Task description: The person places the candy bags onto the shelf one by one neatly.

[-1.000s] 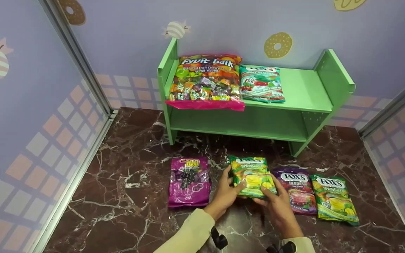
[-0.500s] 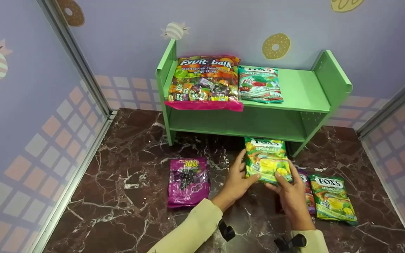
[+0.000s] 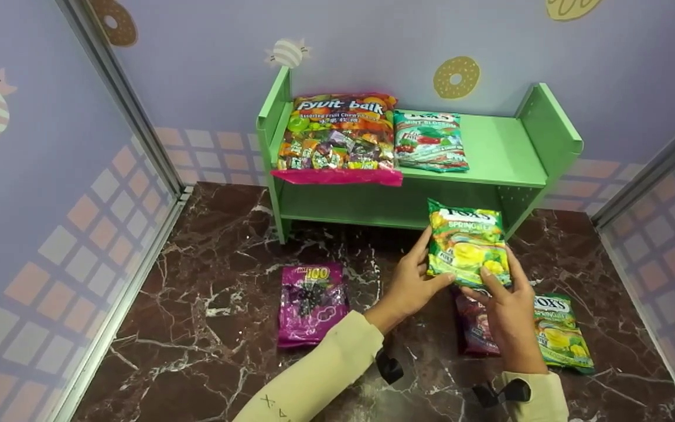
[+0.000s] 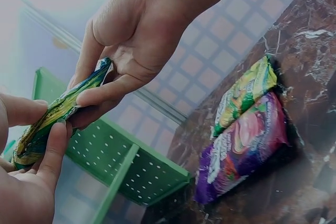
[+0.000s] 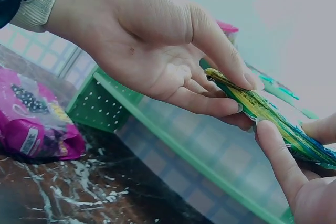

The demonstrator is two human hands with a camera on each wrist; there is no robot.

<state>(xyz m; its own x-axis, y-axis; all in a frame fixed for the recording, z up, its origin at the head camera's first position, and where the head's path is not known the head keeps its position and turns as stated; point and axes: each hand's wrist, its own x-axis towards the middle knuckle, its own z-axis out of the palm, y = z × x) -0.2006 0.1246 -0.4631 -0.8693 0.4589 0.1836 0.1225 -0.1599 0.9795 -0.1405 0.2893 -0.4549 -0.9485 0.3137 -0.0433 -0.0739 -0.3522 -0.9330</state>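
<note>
Grip for an apparent transfer step is applied by left hand (image 3: 409,287) and right hand (image 3: 511,310); even support is judged necessary for the next move; both are angled inward, thumbs uppermost; yellow-green Fox's bag (image 3: 467,243) is pinched at opposite sides, raised before green shelf (image 3: 504,146).

Hands (image 4: 29,195) (image 4: 136,35) pinching green packet (image 4: 38,137); purple packet (image 4: 244,148) touching yellow packet (image 4: 244,93), lying on marbled surface (image 4: 310,77); perforated shelf (image 4: 152,182) showing behind.
</note>
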